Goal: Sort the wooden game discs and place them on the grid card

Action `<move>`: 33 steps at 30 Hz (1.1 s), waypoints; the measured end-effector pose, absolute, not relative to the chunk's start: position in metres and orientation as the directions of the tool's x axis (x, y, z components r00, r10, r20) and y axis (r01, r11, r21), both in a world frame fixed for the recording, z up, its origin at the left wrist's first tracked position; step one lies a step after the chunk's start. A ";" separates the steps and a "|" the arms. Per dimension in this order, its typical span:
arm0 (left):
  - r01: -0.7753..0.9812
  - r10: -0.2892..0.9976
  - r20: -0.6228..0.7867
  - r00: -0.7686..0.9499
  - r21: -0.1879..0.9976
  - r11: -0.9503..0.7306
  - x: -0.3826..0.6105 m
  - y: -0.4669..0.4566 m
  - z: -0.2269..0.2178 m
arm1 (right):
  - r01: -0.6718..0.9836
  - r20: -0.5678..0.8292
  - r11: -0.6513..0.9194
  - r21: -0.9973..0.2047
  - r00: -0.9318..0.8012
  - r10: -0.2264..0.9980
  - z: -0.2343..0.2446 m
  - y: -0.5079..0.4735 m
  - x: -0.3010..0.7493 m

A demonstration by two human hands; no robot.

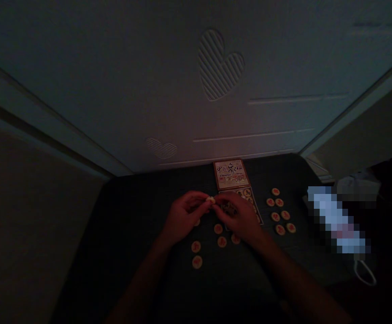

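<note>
Between the fingertips of my left hand (186, 213) and my right hand (238, 213) is a round Chinese chess piece (210, 200); both hands pinch it above the table. Just behind and under my right hand lies an open box tray (257, 209) holding several pieces in it, partly hidden by the hand. Its lid (232, 174), printed with Chinese characters, lies behind it. Loose red-marked pieces sit nearer to me, among them one piece (197, 262) at the left front and another piece (222, 241) below my right hand. One piece is partly covered by my left hand.
Several red-marked pieces (275, 217) form a group at the right of the dark table (131, 216). Beyond them is a bright blurred-out device (337, 220) with a white loop (365, 273). A pale panel (168, 90) with raised hearts stands along the table's back edge.
</note>
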State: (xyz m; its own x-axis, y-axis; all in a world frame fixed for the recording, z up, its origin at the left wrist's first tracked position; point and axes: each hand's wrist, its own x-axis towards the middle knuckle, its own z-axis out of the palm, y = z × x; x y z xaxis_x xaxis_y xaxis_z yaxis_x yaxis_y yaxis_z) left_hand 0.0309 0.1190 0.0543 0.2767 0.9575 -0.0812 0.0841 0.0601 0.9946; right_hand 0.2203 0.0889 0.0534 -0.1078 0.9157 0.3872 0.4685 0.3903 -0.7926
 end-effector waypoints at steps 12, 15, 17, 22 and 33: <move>0.231 0.993 0.103 -0.060 0.969 -0.087 0.003 0.142 0.043 | 0.573 0.477 0.375 -0.729 0.032 0.879 0.069 0.101 0.258; 0.300 0.985 0.121 -0.122 0.951 -0.080 -0.012 0.154 0.033 | 0.603 0.446 0.328 -0.727 0.052 0.894 0.065 0.105 0.276; 0.327 0.983 0.116 -0.143 0.943 -0.064 -0.017 0.158 0.028 | 0.618 0.396 0.289 -0.731 0.040 0.917 0.061 0.107 0.281; 0.372 0.981 0.125 -0.149 0.926 -0.062 -0.016 0.160 0.024 | 0.676 0.306 0.252 -0.693 -0.041 0.951 0.055 0.106 0.277; 0.427 0.983 0.134 -0.124 0.901 -0.069 -0.016 0.159 0.021 | 0.570 0.020 0.097 -0.816 -0.140 0.990 0.053 0.095 0.269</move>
